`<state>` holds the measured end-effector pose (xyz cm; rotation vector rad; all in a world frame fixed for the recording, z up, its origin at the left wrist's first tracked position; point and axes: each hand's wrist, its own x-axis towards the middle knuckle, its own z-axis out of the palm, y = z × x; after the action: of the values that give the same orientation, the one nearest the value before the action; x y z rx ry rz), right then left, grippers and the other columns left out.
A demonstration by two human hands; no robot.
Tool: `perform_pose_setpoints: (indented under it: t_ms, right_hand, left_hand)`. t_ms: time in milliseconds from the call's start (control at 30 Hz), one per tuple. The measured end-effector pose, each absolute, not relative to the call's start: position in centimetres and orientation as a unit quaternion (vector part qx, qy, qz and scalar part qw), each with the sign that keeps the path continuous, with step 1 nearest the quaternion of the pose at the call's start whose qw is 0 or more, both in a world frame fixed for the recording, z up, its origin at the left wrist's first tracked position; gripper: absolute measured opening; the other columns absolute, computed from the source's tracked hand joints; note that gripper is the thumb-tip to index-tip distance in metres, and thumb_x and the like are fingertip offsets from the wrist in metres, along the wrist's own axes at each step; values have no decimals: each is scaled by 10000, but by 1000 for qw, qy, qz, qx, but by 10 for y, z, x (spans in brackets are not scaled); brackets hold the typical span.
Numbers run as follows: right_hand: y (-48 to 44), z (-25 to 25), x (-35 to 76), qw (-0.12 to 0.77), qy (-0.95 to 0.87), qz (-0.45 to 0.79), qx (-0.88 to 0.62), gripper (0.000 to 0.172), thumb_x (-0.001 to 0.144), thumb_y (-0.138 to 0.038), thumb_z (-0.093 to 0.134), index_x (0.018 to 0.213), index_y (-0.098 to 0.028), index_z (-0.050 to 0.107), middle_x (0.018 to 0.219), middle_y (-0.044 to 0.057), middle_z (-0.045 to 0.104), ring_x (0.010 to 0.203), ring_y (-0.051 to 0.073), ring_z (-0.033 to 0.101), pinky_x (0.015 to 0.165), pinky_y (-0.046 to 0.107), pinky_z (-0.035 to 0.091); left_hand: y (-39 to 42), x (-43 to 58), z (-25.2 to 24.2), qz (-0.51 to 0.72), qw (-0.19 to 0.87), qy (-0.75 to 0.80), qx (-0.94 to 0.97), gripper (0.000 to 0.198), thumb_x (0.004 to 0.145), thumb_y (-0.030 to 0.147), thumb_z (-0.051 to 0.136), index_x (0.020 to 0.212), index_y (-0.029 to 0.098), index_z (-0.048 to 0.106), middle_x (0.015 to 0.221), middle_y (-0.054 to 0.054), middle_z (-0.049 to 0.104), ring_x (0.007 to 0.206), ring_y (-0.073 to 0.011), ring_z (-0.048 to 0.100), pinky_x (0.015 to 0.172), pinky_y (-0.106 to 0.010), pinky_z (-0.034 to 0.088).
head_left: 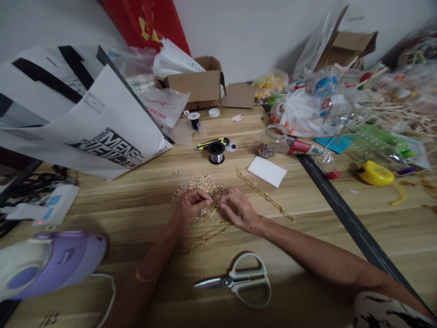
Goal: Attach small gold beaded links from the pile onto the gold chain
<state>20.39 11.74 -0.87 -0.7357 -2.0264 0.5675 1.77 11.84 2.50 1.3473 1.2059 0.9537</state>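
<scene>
Over a loose pile of small gold and silver beads or pins (191, 183), my left hand (191, 206) has thumb and forefinger pinched together. My right hand (240, 210) faces it, its fingers also closed in a pinch, the two sets of fingertips almost meeting. Whatever sits between them is too small to make out. Below the hands lies a gold beaded chain (206, 237), one end passing near my right hand. A second gold chain (265, 196) stretches diagonally to the right. Scissors with pale handles (232, 281) rest nearer to me, pointing left.
Behind the pile stand a wire spool (216, 153), a yellow-black cutter knife (208, 144) and a bead jar (269, 142). A white card (266, 171) lies right. A paper bag (92, 123) and purple appliance (68, 262) flank the left; a tape measure (374, 173) sits right.
</scene>
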Motion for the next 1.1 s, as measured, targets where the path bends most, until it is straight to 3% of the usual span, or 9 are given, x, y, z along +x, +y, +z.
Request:
perform_pose_setpoints:
  t_ms: [533,1100]
  right_hand:
    - [117,-8,204,429,-820,230,-301,60,876,-167,437,842,-195,478,752,39,542,728,171,477,696,328,387]
    - [117,-7,204,433,-816,230,-306,56,874,-178,451,841,-195,493,758,42,549,741,178,491,702,332,398]
  left_hand:
    - [119,14,22,405,559,502,521,87,631,183,713,648,151,635,637,16,640,628,-102,559,635,-212,434]
    - [119,17,16,379,597,508,492,136,603,225,746,711,147,718,682,-34,722,659,-166,659,697,-285,519]
